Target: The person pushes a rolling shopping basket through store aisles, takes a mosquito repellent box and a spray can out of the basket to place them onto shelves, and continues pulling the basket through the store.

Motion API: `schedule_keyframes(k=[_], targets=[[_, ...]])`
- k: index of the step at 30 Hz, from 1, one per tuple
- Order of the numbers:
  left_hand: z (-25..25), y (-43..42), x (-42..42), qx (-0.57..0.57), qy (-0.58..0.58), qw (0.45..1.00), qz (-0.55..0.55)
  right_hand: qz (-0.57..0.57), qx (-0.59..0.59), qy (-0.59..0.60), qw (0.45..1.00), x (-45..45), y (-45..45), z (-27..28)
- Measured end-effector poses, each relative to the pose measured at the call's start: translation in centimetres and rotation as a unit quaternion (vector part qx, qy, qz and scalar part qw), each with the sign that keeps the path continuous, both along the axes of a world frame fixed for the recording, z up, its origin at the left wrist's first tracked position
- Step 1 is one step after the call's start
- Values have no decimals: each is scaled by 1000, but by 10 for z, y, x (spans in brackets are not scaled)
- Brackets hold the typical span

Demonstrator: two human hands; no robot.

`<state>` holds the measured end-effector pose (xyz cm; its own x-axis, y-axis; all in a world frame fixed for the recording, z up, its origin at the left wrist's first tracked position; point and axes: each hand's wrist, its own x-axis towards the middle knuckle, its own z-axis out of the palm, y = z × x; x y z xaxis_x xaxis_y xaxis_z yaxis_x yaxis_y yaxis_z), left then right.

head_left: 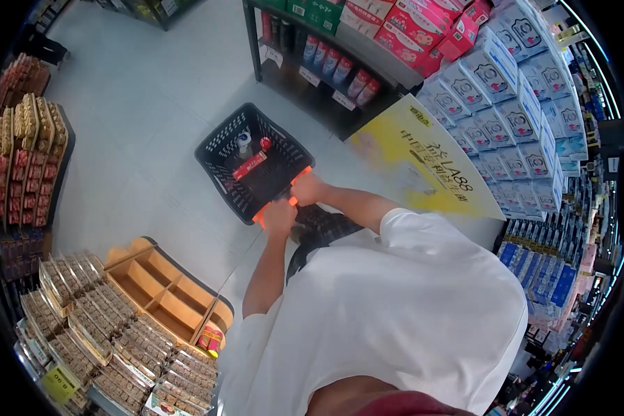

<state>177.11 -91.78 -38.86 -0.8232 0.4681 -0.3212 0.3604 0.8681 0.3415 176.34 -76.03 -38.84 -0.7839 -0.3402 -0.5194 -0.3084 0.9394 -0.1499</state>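
Observation:
A black shopping basket (211, 182) hangs or stands in front of me, its slatted walls tilted in view. Its orange handle (293, 202) runs along the side nearest my body. My left hand (279, 219) is closed around the handle's left part, and my right hand (308, 188) grips it farther right. Inside the basket lie a long red box (249, 166), a white and blue item (243, 141) and a small round red item (265, 143). I cannot make out the kind of these last two.
At the lower left stands a wooden shelf bin (161, 286) beside rows of packaged snacks (104, 319). A dark shelf with spray cans (331, 61) is ahead. To the right rise stacked blue-white cartons (496, 128) behind a yellow-white sign board (423, 163). Pale floor (145, 118) lies between.

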Motion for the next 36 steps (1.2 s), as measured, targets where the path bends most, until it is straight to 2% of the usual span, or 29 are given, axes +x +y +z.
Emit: schedule_keyframes(k=[1,3,4,8,12,17,18,19,20,21,27,36], targets=[[-8,-1,-9,4,-4,1000,-13,14,-12,22,1000,-6,3,-19],[-24,-5,-22,28,32,999,-22,-16,-15,-24,999,-24,-5,-5],[-12,-4,-30,53,61,997,-13,-18,-22,-19,999,-35,-3,-7],[-32,-7,-72,18,65,998,-7,-1,-41,5,999,-76,-2,-14],[-17,-10,-118,-29,16,999,-24,-29,-45,-21,998,-117,-13,-7],[-31,-20,-158,-1,3,1000,-8,-23,-51,-29,998,-154,-17,-21],[-32,-22,-166,0,11,1000,-21,-20,-57,-23,998,-164,-17,-9],[-23,-20,-176,-36,-42,998,-9,-43,-42,-56,997,-171,-22,-13],[-40,-24,-175,-3,17,1000,2,-37,-22,-77,996,-181,-24,-7],[-31,-25,-184,-13,13,999,-27,-39,-36,-68,996,-186,-23,-5],[-48,-34,-221,-21,22,999,-33,-15,3,-84,996,-229,-32,-7],[-43,-40,-292,19,24,999,-9,-7,16,-62,998,-293,-38,-15]])
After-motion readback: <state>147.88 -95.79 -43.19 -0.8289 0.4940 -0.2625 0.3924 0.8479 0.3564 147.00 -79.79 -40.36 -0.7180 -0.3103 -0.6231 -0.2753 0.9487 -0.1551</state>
